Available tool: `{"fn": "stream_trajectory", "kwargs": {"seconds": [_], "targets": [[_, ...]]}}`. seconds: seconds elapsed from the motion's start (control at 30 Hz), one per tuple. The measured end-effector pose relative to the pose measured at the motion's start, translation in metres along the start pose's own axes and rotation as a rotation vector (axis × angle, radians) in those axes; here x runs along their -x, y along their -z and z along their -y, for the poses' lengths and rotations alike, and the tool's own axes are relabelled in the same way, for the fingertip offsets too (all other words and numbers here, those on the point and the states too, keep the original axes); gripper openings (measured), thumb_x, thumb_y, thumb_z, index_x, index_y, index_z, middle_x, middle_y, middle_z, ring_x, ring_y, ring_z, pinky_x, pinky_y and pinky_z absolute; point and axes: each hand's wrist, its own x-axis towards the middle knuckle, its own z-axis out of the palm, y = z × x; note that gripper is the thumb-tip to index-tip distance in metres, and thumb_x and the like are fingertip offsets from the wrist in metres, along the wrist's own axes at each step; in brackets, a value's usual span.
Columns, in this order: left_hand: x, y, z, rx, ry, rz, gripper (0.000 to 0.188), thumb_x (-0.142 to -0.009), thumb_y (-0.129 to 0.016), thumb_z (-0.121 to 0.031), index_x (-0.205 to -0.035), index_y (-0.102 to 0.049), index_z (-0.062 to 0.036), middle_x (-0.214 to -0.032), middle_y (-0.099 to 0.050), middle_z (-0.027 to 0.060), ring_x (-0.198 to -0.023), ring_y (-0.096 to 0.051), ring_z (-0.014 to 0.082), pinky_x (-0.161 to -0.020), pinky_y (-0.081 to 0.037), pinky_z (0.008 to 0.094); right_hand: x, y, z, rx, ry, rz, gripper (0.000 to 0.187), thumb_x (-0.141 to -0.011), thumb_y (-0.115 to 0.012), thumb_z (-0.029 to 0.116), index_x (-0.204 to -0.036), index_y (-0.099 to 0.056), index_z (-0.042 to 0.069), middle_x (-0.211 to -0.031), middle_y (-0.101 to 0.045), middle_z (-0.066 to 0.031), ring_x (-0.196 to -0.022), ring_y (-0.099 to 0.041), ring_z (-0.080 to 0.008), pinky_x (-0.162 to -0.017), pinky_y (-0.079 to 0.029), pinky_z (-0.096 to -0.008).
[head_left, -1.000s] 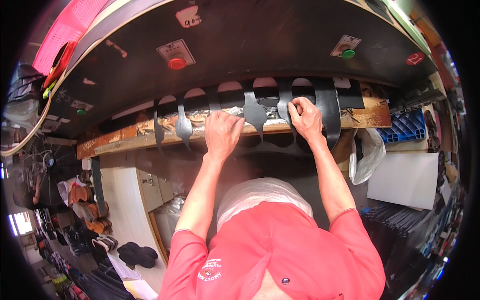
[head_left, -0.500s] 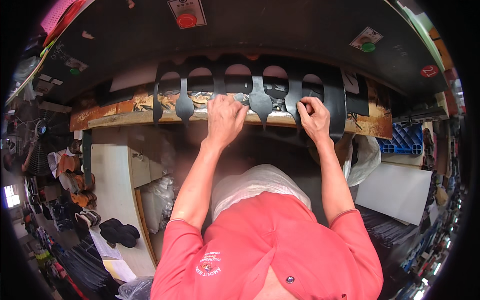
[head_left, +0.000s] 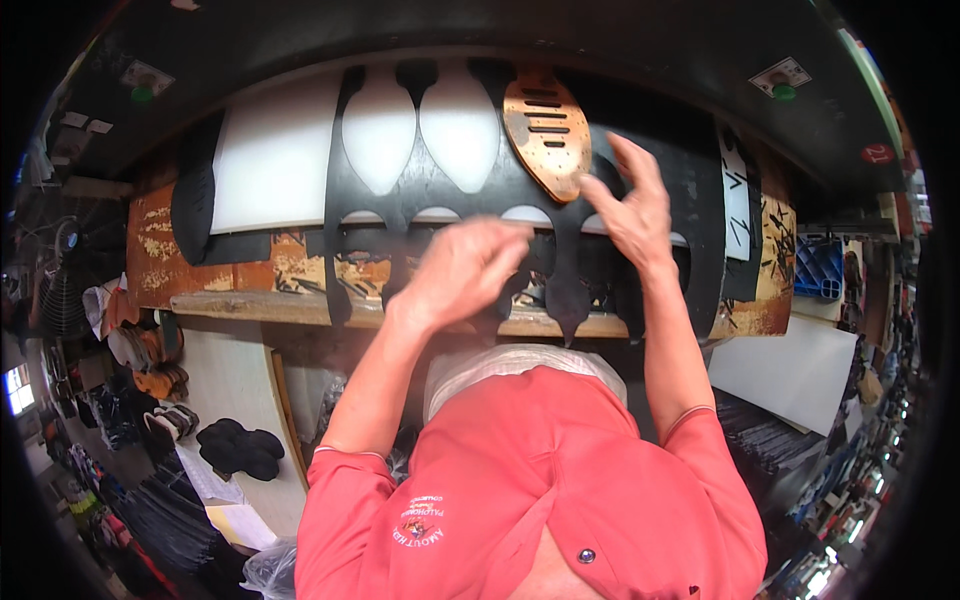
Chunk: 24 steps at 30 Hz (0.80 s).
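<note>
A black sheet with several leaf-shaped cut-outs lies across the bench, its near edge drooping in strips over the wooden front edge. On it rests a copper-coloured slotted plate, shaped like a shoe sole, tip toward me. My right hand is just right of the plate's tip, thumb and fingers apart, nothing seen between them. Whether the thumb touches the plate I cannot tell. Over the sheet's near cut-outs is my left hand, fingers curled and smeared by motion; anything inside them is hidden.
A white board shows beneath the sheet. Dark scraps litter the worn bench at the right. Above the bench hangs a dark machine beam with green buttons. A blue crate stands to the right, a fan to the left.
The sheet shows much farther back now, with the white board and slotted plate visible. Both hands have left the sheet's near strips; the right has opened beside the plate, the left moved rightward.
</note>
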Motion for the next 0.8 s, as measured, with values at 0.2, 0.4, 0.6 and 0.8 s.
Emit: {"fn": "stream_trajectory", "kwargs": {"seconds": [0.2,0.4,0.6,0.8], "targets": [[-0.102,0.018,0.068,-0.355,-0.174,-0.231,0.046,-0.104,-0.059,-0.009,-0.149,-0.055,0.0018,-0.153,-0.056,0.0277,-0.146,-0.049,0.0483,-0.125,-0.036,0.0558,-0.034,-0.079,0.020,0.464,0.058,0.137,0.085,-0.071,-0.090,0.035,-0.144,-0.064,0.001,-0.158,-0.045,-0.0306,-0.134,-0.052,-0.0484,-0.116,-0.046,-0.0511],[-0.131,0.013,0.095,-0.556,-0.179,-0.170,0.042,-0.104,-0.061,-0.015,-0.141,-0.062,0.0048,-0.151,-0.060,0.0259,-0.147,-0.051,0.0425,-0.125,-0.036,0.0536,-0.066,-0.061,0.018,0.221,-0.127,0.161,0.080,-0.069,-0.089,0.028,-0.145,-0.069,0.009,-0.160,-0.048,-0.0233,-0.140,-0.054,-0.0371,-0.117,-0.047,-0.0436],[-0.138,0.013,0.077,-0.466,-0.123,-0.201,0.049,-0.103,-0.068,-0.025,-0.140,-0.063,0.0057,-0.146,-0.063,0.0287,-0.146,-0.051,0.0441,-0.124,-0.037,0.0548,-0.083,-0.014,0.006,-0.659,-0.482,0.205,0.082,-0.081,-0.084,0.014,-0.153,-0.052,-0.009,-0.125,-0.072,-0.0152,-0.104,-0.067,-0.0160,-0.093,-0.053,-0.0276],[-0.137,-0.027,0.016,0.204,0.072,-0.018,0.077,-0.092,-0.083,-0.041,-0.145,-0.056,0.0072,-0.128,-0.068,0.0324,-0.123,-0.066,0.0492,-0.106,-0.054,0.0494,-0.084,-0.011,-0.008,-0.831,-0.491,0.191,0.078,-0.085,-0.083,0.015,-0.153,-0.053,-0.007,-0.130,-0.070,-0.0145,-0.112,-0.067,-0.0186,-0.099,-0.052,-0.0293]]}}
